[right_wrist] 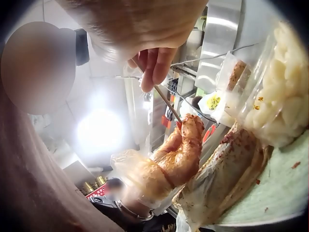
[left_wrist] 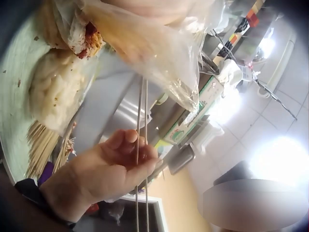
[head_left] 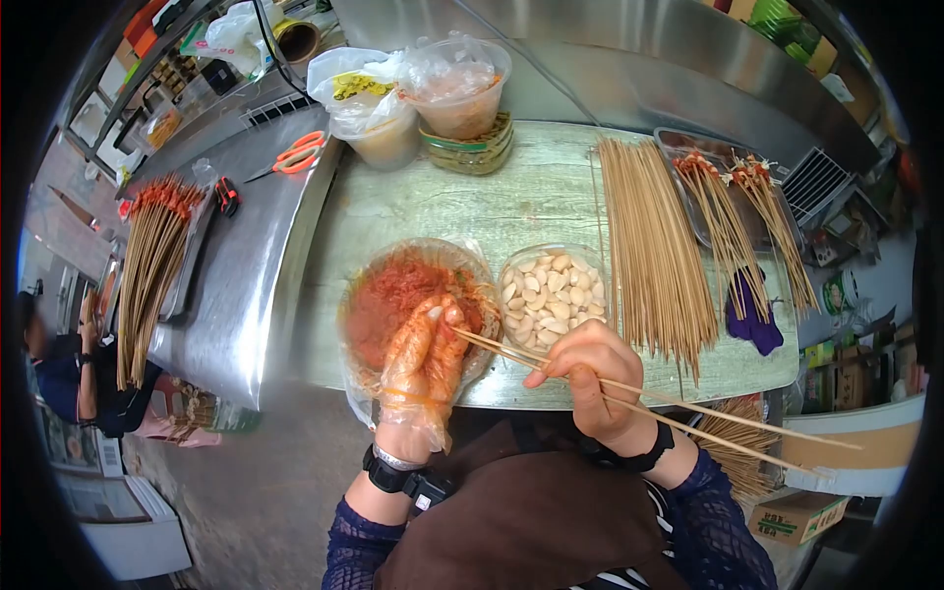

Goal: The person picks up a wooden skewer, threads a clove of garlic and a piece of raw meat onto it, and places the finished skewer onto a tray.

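My left hand (head_left: 423, 354) wears a clear plastic glove smeared with red sauce, held by a band at the wrist. Its curled fingers pinch a small red-coated piece (right_wrist: 179, 125) over a bowl (head_left: 489, 278) of red, saucy food (head_left: 393, 295); I cannot tell the piece's kind. Bare, my right hand (head_left: 595, 379) grips two thin bamboo skewers (head_left: 728, 413) between thumb and fingers. Their tips meet the gloved fingertips, while the long ends stick out past the table's front edge. Behind the right hand stands a clear container of peeled garlic cloves (head_left: 551, 295).
Bare skewers (head_left: 654, 246) lie in a wide row on the right, beside a metal tray (head_left: 678, 143) with loaded skewers (head_left: 713, 192). A purple cloth (head_left: 752, 315) lies nearby. Tubs (head_left: 379, 138) stand at the back. Orange scissors (head_left: 295, 155) and more loaded skewers (head_left: 157, 256) are left.
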Demonstrator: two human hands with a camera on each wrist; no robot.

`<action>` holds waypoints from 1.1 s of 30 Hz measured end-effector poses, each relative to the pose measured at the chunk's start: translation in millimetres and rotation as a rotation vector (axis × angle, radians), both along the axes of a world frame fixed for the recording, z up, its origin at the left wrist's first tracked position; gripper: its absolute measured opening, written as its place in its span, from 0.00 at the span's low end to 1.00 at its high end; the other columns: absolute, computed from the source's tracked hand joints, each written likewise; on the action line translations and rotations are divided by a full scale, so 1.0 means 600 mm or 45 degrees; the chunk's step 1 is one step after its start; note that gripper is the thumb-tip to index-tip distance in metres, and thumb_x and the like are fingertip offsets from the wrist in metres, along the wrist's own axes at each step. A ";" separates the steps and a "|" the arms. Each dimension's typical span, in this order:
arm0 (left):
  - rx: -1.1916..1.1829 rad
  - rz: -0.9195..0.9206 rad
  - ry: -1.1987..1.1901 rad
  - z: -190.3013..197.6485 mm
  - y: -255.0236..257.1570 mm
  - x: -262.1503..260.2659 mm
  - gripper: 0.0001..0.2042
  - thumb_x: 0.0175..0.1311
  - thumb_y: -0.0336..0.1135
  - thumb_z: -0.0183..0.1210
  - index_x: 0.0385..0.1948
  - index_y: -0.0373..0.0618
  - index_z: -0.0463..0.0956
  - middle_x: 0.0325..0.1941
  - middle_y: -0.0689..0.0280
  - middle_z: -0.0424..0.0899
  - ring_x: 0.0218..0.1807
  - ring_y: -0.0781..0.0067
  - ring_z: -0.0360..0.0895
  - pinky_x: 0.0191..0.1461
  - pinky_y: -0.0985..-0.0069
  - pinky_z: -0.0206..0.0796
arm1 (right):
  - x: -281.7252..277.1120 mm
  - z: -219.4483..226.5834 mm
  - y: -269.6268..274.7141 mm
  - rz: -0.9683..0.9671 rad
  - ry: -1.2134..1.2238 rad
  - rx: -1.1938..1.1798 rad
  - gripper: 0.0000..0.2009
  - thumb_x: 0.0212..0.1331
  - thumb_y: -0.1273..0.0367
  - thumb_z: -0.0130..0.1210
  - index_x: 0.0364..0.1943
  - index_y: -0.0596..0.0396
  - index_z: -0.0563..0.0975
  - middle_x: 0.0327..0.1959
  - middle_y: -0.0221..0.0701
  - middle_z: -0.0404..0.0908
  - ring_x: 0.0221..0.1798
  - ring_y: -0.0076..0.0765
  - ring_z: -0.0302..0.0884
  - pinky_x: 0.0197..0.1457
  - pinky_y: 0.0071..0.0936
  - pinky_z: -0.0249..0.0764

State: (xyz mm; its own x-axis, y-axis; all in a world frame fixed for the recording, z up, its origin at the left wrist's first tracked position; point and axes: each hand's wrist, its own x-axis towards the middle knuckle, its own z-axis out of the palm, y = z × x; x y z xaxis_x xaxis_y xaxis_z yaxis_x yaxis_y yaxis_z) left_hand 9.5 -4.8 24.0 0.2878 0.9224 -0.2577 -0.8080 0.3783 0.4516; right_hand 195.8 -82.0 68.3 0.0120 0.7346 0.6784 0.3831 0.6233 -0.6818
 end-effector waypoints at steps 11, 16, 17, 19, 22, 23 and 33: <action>-0.019 0.044 -0.090 -0.020 -0.002 -0.003 0.13 0.66 0.27 0.51 0.50 0.34 0.68 0.50 0.54 0.75 0.51 0.67 0.75 0.57 0.73 0.71 | -0.013 -0.026 0.008 0.132 -0.090 0.165 0.05 0.58 0.72 0.53 0.34 0.60 0.75 0.32 0.37 0.75 0.26 0.36 0.74 0.26 0.26 0.71; 0.000 0.040 -0.060 -0.020 -0.003 -0.005 0.13 0.66 0.28 0.50 0.51 0.35 0.68 0.50 0.55 0.75 0.50 0.68 0.75 0.56 0.73 0.71 | -0.015 -0.029 0.011 0.176 -0.162 0.186 0.06 0.54 0.74 0.56 0.36 0.60 0.75 0.35 0.37 0.75 0.27 0.36 0.75 0.26 0.27 0.72; 0.003 0.044 -0.045 -0.020 -0.004 -0.005 0.13 0.66 0.28 0.51 0.51 0.35 0.68 0.50 0.56 0.75 0.50 0.68 0.75 0.56 0.73 0.70 | -0.017 -0.028 0.012 0.180 -0.172 0.179 0.07 0.54 0.75 0.56 0.36 0.60 0.75 0.35 0.37 0.75 0.27 0.36 0.75 0.26 0.28 0.72; 0.011 0.051 -0.016 -0.019 -0.005 -0.004 0.14 0.66 0.29 0.51 0.51 0.35 0.68 0.50 0.56 0.75 0.50 0.68 0.75 0.57 0.74 0.70 | -0.021 -0.028 0.013 0.162 -0.192 0.178 0.06 0.55 0.73 0.55 0.36 0.59 0.75 0.34 0.36 0.76 0.26 0.36 0.75 0.26 0.27 0.71; 0.101 0.062 0.078 -0.015 -0.009 -0.001 0.15 0.66 0.30 0.52 0.51 0.35 0.67 0.51 0.56 0.75 0.50 0.68 0.75 0.56 0.73 0.70 | -0.025 -0.030 0.012 0.126 -0.227 0.203 0.06 0.60 0.70 0.51 0.34 0.58 0.77 0.32 0.35 0.77 0.25 0.34 0.75 0.25 0.26 0.70; 0.126 0.075 0.098 -0.017 -0.008 -0.001 0.15 0.66 0.31 0.52 0.52 0.36 0.67 0.51 0.56 0.75 0.50 0.67 0.75 0.56 0.73 0.71 | -0.025 -0.030 0.012 0.136 -0.243 0.219 0.05 0.59 0.71 0.52 0.34 0.58 0.76 0.32 0.35 0.77 0.25 0.34 0.75 0.25 0.25 0.70; 0.256 0.207 0.353 -0.024 -0.001 -0.004 0.16 0.67 0.34 0.51 0.53 0.36 0.67 0.50 0.58 0.75 0.49 0.67 0.76 0.52 0.73 0.72 | -0.049 -0.037 0.038 0.172 -0.190 0.319 0.05 0.52 0.77 0.55 0.33 0.59 0.75 0.32 0.37 0.77 0.25 0.34 0.76 0.23 0.25 0.72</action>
State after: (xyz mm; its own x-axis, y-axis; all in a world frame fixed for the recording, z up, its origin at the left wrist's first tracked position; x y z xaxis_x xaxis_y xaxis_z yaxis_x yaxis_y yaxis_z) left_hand 7.2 -5.7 9.7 0.0786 0.9903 -0.1147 -0.6869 0.1372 0.7137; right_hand 166.4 -59.2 46.0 -0.1877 0.5328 0.8252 0.3697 0.8167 -0.4432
